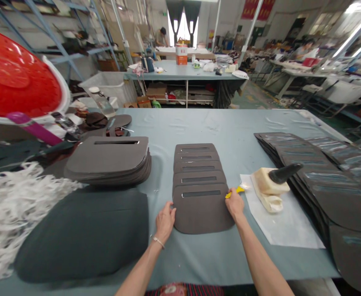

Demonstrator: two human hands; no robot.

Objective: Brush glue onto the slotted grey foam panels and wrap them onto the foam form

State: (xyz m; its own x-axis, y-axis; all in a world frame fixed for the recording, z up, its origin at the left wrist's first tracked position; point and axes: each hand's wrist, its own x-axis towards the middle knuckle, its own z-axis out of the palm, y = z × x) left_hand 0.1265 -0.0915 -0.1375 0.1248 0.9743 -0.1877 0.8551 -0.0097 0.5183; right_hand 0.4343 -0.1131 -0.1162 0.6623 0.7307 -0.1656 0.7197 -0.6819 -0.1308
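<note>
Several grey-brown flat panels, each with a narrow slot, lie overlapped in a row in the middle of the table. My left hand is closed at the left edge of the nearest panel, thumb and fingers pinching that edge. On the other side my right hand grips a small brush by its yellow handle, its fingers against the panel's right edge. The bristles point right, towards a cream plastic container with a black object sticking out of its top. Under the container lies a white sheet.
On the left are a stack of slotted panels, a large dark panel and a heap of white strips. A red basin rises at far left. More overlapped panels cover the table's right side.
</note>
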